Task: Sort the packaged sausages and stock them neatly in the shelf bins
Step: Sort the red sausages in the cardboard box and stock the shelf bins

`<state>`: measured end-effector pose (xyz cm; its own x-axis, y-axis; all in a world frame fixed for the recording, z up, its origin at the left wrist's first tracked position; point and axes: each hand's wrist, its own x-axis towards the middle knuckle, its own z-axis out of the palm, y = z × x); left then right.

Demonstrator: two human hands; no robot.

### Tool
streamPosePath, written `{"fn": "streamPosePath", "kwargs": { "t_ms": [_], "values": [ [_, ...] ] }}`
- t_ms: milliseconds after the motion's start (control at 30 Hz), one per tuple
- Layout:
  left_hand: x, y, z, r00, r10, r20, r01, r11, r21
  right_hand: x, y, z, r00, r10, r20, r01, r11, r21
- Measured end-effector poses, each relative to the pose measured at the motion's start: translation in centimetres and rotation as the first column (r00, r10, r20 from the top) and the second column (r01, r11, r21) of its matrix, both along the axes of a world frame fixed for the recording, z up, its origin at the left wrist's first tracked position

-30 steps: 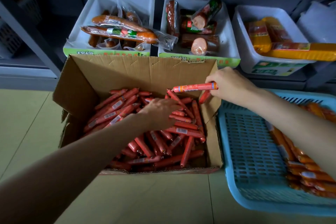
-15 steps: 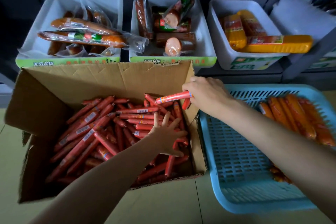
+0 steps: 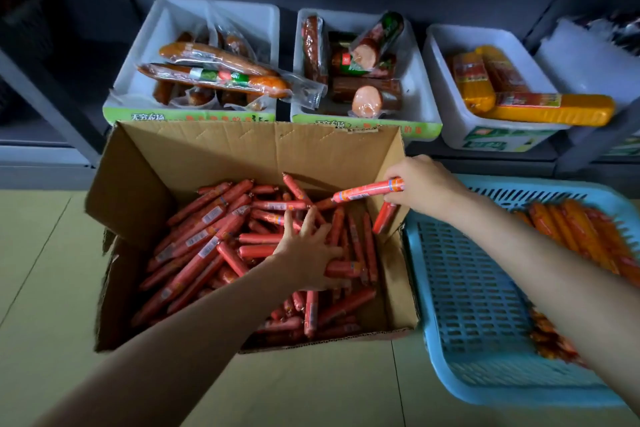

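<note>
An open cardboard box [image 3: 145, 184] on the floor holds a heap of several small red packaged sausages [image 3: 204, 246]. My left hand [image 3: 308, 250] lies on the heap with fingers spread flat, touching the sausages. My right hand [image 3: 422, 184] hovers over the box's right rim and pinches one red sausage [image 3: 367, 190], held level and pointing left. A blue plastic basket [image 3: 474, 288] to the right holds several orange sausages [image 3: 581, 236] along its far side, partly hidden by my right arm.
Three white shelf bins stand behind the box: the left bin [image 3: 159, 31] with long vacuum-packed sausages, the middle bin [image 3: 415, 80] with thick dark sausages, the right bin [image 3: 446, 94] with yellow-wrapped sausage packs. Dark shelf uprights flank them. Pale floor tiles [image 3: 45, 270] surround the box.
The view has swung back to the right. My left hand has shifted up over the heap with fingers spread. My right hand still holds the same sausage above the box's right rim.
</note>
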<state>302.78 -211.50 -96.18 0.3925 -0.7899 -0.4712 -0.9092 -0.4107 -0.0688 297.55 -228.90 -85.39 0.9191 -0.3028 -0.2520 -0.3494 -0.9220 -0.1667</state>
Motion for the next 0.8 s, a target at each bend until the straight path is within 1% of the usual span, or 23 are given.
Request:
{"fn": "streamPosePath", "kwargs": {
  "t_ms": [67,200,267,300,333,400,467,500,533,600,667,700,733,800],
  "values": [
    [0.4,0.7,0.9,1.000,-0.007,0.029,0.009,0.998,-0.068,0.1,0.1,0.3,1.000,-0.016,-0.017,0.017,0.999,0.037],
    [2.8,3.9,1.6,0.984,-0.065,0.166,0.100,0.971,-0.217,-0.3,0.5,0.8,1.000,-0.025,-0.003,0.025,0.997,0.076],
    [4.8,6.5,2.1,0.966,-0.036,0.257,0.108,0.956,-0.273,-0.4,0.6,0.5,0.999,-0.029,0.032,0.025,0.993,0.119],
    [5.7,8.1,2.4,0.965,0.015,0.262,0.067,0.951,-0.302,-0.5,0.7,0.1,0.998,-0.018,0.053,0.012,0.993,0.121],
    [6.4,9.8,2.7,0.970,0.070,0.232,0.005,0.952,-0.305,-0.6,1.0,-0.4,0.996,0.010,0.084,-0.018,0.995,0.096],
    [7.2,13.0,2.8,0.956,0.207,0.210,-0.164,0.965,-0.203,-0.8,2.1,-2.0,0.981,0.090,0.172,-0.102,0.993,0.060],
    [7.6,15.8,2.3,0.929,0.325,0.178,-0.322,0.946,-0.044,-1.2,4.1,-3.4,0.959,0.137,0.249,-0.170,0.979,0.116],
    [7.6,16.5,2.3,0.916,0.374,0.148,-0.370,0.928,-0.049,-1.3,5.1,-4.2,0.948,0.163,0.273,-0.206,0.969,0.139],
    [7.5,16.8,2.3,0.910,0.398,0.119,-0.387,0.916,-0.107,-1.3,5.9,-5.0,0.939,0.196,0.283,-0.246,0.957,0.152],
    [7.5,16.3,2.8,0.916,0.385,0.110,-0.335,0.887,-0.317,-1.4,7.4,-6.8,0.939,0.259,0.225,-0.303,0.933,0.192],
    [7.6,14.7,3.4,0.939,0.340,0.062,-0.258,0.809,-0.529,-1.5,8.2,-8.0,0.952,0.297,0.074,-0.305,0.903,0.303],
    [7.3,13.6,3.8,0.952,0.306,0.031,-0.236,0.790,-0.566,-1.6,8.3,-8.3,0.957,0.290,0.018,-0.278,0.892,0.357],
    [7.0,12.4,3.5,0.966,0.258,-0.002,-0.213,0.792,-0.572,-1.5,8.1,-8.6,0.968,0.250,0.004,-0.232,0.892,0.387],
    [5.6,9.9,2.8,0.986,0.160,-0.051,-0.163,0.838,-0.520,-1.1,6.9,-9.2,0.998,0.065,0.026,-0.070,0.917,0.393]
  ]
}}
